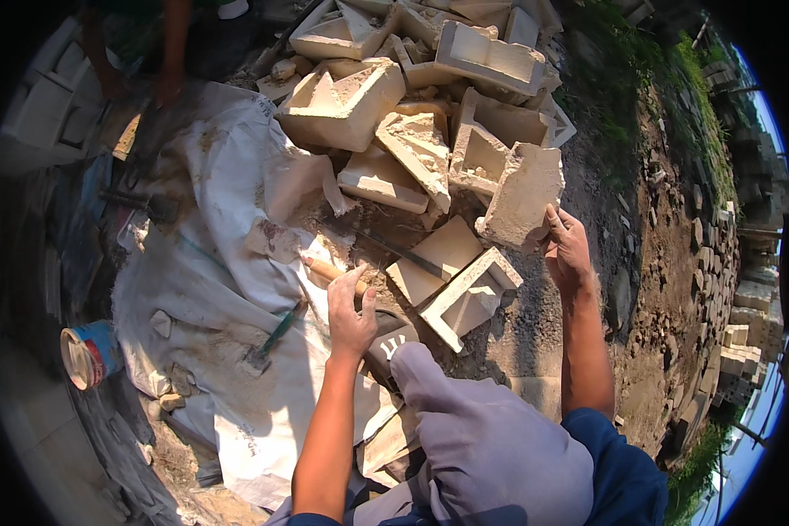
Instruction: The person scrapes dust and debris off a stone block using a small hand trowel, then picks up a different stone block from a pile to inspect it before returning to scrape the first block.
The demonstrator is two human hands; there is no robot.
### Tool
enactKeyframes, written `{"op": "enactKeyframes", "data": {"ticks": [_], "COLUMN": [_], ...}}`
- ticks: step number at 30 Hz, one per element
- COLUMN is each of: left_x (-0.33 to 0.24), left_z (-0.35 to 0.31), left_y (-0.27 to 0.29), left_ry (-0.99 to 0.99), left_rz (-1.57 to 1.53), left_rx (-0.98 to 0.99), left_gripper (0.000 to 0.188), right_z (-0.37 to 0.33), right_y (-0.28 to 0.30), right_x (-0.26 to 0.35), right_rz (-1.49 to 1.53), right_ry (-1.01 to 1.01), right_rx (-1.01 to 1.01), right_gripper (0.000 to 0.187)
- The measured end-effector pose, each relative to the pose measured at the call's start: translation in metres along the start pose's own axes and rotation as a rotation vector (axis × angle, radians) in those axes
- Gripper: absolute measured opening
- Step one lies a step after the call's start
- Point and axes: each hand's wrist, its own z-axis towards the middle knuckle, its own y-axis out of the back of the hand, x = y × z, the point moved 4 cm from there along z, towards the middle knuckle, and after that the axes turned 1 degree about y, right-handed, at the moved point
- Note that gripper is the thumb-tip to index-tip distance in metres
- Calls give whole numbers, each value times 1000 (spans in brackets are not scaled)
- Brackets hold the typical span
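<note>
Right of the white sheet (228, 223): block piece (526, 188), its lower right edge gripped by the right hand (571, 250). By the sheet's right edge: left hand (352, 324) at a wooden handle (326, 270), grip unclear.

Your left hand (351, 316) has room to pass leftward over the white sheet (254, 394), though a green tool (279, 331) lies in that path. Ahead, the heaped broken blocks (342, 127) bar a low reach. Between your hands, a tilted hollow block (478, 309) obstructs. Beyond your right hand (570, 250), brown soil (650, 324) leaves sideways room.
</note>
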Motion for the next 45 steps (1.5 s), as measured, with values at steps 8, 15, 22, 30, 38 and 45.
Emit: {"op": "enactKeyframes", "data": {"ticks": [8, 15, 22, 30, 38, 45], "left_x": [-27, -45, -49, -58, -61, -46], "left_z": [27, 43, 26, 23, 34, 8], "left_y": [-16, -29, -51, -55, -18, -21], "left_ry": [-17, 26, 161, 218, -197, -496], "left_rz": [-232, -296, -460, -441, -83, 388], "left_rx": [211, 290, 297, 276, 282, 369], "left_gripper": [63, 56, 40, 39, 47, 44], "right_z": [-28, -34, -22, -24, -14, -11], "right_y": [-90, -105, -107, -97, -99, -108], "right_x": [-69, -85, -93, -101, -72, -96], "right_rz": [353, 400, 363, 294, 111, 100], "right_ry": [-272, -393, -311, -264, -442, -547], "right_rx": [197, 224, 165, 105, 223, 195], "right_gripper": [31, 39, 48, 41, 76, 42]}}
